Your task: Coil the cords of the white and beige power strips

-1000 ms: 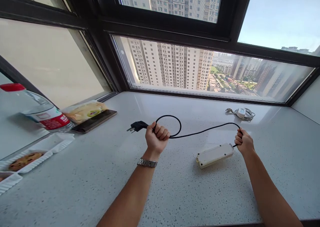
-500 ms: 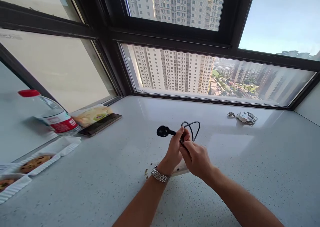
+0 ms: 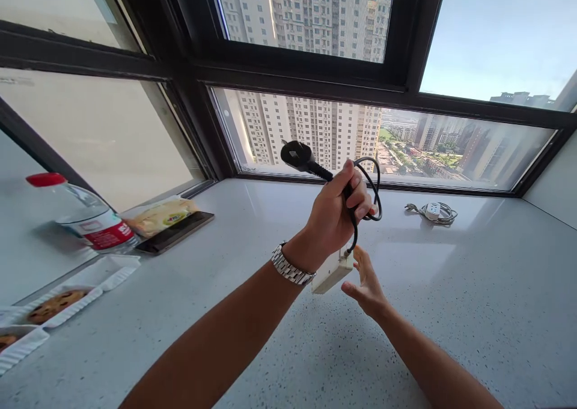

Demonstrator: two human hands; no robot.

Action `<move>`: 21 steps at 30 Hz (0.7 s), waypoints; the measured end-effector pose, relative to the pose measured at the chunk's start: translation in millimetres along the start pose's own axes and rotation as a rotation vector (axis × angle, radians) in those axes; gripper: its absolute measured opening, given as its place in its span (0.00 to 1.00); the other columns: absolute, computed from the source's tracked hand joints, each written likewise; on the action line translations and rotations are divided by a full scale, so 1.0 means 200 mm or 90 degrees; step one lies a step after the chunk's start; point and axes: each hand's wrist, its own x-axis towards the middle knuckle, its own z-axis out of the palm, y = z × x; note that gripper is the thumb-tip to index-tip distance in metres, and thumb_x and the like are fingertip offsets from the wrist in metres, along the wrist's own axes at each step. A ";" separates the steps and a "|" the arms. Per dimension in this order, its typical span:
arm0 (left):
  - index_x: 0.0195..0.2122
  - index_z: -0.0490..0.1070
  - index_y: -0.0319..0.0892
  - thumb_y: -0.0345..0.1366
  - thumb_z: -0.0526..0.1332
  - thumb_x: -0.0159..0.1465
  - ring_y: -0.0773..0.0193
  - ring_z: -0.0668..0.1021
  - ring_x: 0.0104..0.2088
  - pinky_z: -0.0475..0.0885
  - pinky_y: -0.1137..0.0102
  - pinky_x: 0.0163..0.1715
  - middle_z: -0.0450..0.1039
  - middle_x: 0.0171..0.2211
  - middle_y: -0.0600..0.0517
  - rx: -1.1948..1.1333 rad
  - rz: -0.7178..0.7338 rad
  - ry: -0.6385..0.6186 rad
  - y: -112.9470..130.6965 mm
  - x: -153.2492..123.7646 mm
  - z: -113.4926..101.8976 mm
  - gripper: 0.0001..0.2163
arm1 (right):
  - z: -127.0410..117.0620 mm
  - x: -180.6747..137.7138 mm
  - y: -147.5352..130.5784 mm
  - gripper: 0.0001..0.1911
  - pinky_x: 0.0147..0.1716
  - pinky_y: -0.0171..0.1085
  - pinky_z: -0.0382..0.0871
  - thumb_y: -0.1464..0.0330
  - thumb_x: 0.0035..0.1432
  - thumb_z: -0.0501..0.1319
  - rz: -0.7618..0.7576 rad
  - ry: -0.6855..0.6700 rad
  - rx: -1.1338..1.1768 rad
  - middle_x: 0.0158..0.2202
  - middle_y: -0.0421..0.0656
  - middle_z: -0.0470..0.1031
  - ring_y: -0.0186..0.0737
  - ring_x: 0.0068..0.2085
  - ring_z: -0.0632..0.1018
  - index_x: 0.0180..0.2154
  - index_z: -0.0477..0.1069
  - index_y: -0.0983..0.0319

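Note:
My left hand (image 3: 336,217), with a metal watch on the wrist, is raised above the counter and closed round the coiled black cable (image 3: 370,188) of a power strip. The black plug (image 3: 295,155) sticks out up and left of my fist. The white power strip (image 3: 332,269) hangs from the cable just below that hand. My right hand (image 3: 367,284) is under and beside the strip, fingers spread, fingertips touching or almost touching its end.
A grey speckled counter (image 3: 451,301) runs under the windows. At left stand a water bottle (image 3: 81,217), a snack packet (image 3: 160,214) on a dark phone (image 3: 178,232), and white trays with cookies (image 3: 54,304). A second small white socket with cord (image 3: 433,211) lies at far right.
My left hand lifted the gathered cable and plug up off the counter, so the strip now hangs in the air. My right hand let go of the cable and dropped under the strip.

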 end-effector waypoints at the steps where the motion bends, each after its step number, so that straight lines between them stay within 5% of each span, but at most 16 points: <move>1: 0.21 0.54 0.41 0.44 0.51 0.68 0.76 0.56 0.11 0.63 0.76 0.18 0.44 0.13 0.62 -0.019 0.016 0.004 0.01 0.00 0.04 0.19 | -0.01 0.01 0.00 0.43 0.44 0.45 0.67 0.41 0.43 0.62 0.016 -0.026 0.017 0.51 0.51 0.67 0.50 0.49 0.71 0.55 0.59 0.59; 5: 0.20 0.49 0.42 0.45 0.50 0.68 0.76 0.51 0.10 0.55 0.78 0.13 0.39 0.12 0.62 -0.073 0.081 0.045 0.03 -0.03 -0.01 0.21 | -0.16 0.05 -0.08 0.30 0.27 0.35 0.63 0.47 0.44 0.64 0.092 -0.077 -0.014 0.31 0.42 0.69 0.39 0.31 0.70 0.44 0.67 0.60; 8: 0.19 0.47 0.42 0.43 0.52 0.67 0.75 0.52 0.10 0.57 0.77 0.13 0.40 0.11 0.62 -0.063 0.061 0.089 0.01 -0.06 -0.22 0.21 | -0.36 0.05 -0.16 0.26 0.25 0.33 0.59 0.52 0.46 0.67 0.090 -0.110 -0.162 0.32 0.41 0.69 0.37 0.30 0.67 0.43 0.68 0.59; 12: 0.20 0.55 0.42 0.42 0.55 0.65 0.73 0.56 0.10 0.67 0.72 0.17 0.45 0.10 0.62 -0.029 -0.075 0.121 -0.10 -0.12 -0.50 0.18 | -0.58 0.05 -0.24 0.26 0.26 0.34 0.56 0.52 0.41 0.69 0.079 -0.131 -0.426 0.35 0.43 0.72 0.39 0.31 0.68 0.41 0.70 0.58; 17: 0.21 0.58 0.41 0.42 0.55 0.65 0.75 0.48 0.09 0.56 0.78 0.10 0.42 0.09 0.64 -0.121 -0.110 0.131 -0.34 -0.17 -0.66 0.17 | -0.60 0.04 -0.19 0.25 0.30 0.36 0.58 0.53 0.39 0.71 0.110 -0.179 -0.679 0.36 0.45 0.72 0.43 0.35 0.70 0.38 0.70 0.59; 21: 0.21 0.58 0.41 0.44 0.56 0.63 0.75 0.42 0.10 0.50 0.80 0.09 0.38 0.09 0.64 -0.153 -0.101 0.083 -0.46 -0.18 -0.73 0.17 | -0.57 0.03 -0.08 0.33 0.39 0.43 0.64 0.51 0.37 0.71 0.141 -0.231 -0.647 0.42 0.48 0.72 0.48 0.41 0.72 0.44 0.69 0.59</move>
